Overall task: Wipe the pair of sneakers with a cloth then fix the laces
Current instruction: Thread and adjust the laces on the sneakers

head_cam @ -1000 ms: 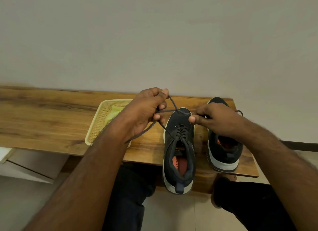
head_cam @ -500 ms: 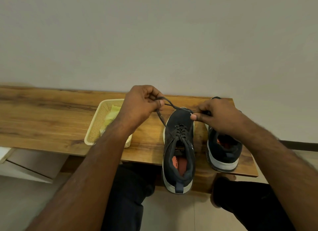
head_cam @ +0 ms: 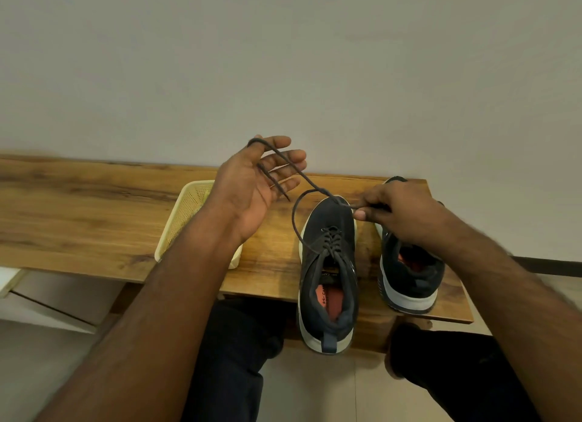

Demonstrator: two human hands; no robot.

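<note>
Since the frame half a second back, the left hand (head_cam: 252,182) has lifted away from the near sneaker (head_cam: 327,273) and turned palm up, its fingers (head_cam: 283,155) now spread and nearly straight rather than curled round the lace (head_cam: 294,223). One strand of that dark lace is draped over the index finger, with the tip end hanging across the palm side of the hand.

Largest in view is the pale wall (head_cam: 283,59) behind everything. Below it runs the wooden table (head_cam: 78,207), and the near sneaker stands on the table's front edge with its heel overhanging toward the person and its toe pointing at the wall. It is dark with a white sole and an orange insole. Just to the right of the near sneaker stands the second sneaker (head_cam: 409,280), of the same colours and facing the same way, partly covered by the right hand (head_cam: 400,210). To the left of the near sneaker, and partly hidden by the left forearm, sits a cream mesh basket (head_cam: 185,214); the cloth cannot be seen here.

The right hand hovers over the near sneaker's toe, thumb and curled fingers pinching the lace there. From that pinch one strand runs up to the left index finger, and a loop curves down to the eyelets of the near sneaker. The person's dark trousers (head_cam: 239,358) show below the table.
</note>
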